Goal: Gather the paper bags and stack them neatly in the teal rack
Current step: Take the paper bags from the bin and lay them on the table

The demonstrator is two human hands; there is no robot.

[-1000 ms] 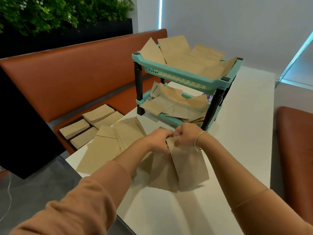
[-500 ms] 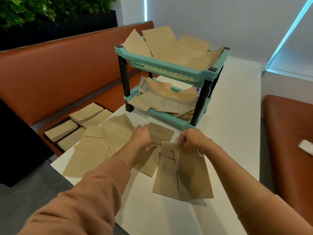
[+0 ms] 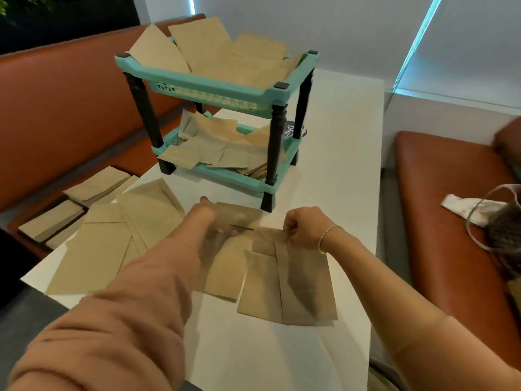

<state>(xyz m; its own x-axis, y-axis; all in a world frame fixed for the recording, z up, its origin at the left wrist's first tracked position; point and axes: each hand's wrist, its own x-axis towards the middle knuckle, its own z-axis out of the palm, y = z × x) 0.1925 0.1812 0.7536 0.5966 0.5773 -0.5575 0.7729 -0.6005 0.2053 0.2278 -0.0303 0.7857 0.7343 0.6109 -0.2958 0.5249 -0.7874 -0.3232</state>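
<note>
Lower centre, the right hand (image 3: 303, 227) pinches 2 bags (image 3: 290, 280) by their top edge — likely to gather them; the left hand (image 3: 214, 218), blurred, touches another bag (image 3: 225, 266). Rack (image 3: 214, 93) stands behind on the desk (image 3: 332, 170).

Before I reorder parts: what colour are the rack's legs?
Black legs on the teal rack, clearest in the head view.

Bags (image 3: 290, 280) are matt brown kraft paper, creased at the folds. Rack (image 3: 217, 93) looks like smooth teal plastic, legs glossy black. Table (image 3: 335, 170) is plain matt white. Benches (image 3: 451, 207) are smooth orange-brown leather-look stuff with a slight sheen. Sleeve (image 3: 118, 328) is soft knit cloth.
</note>
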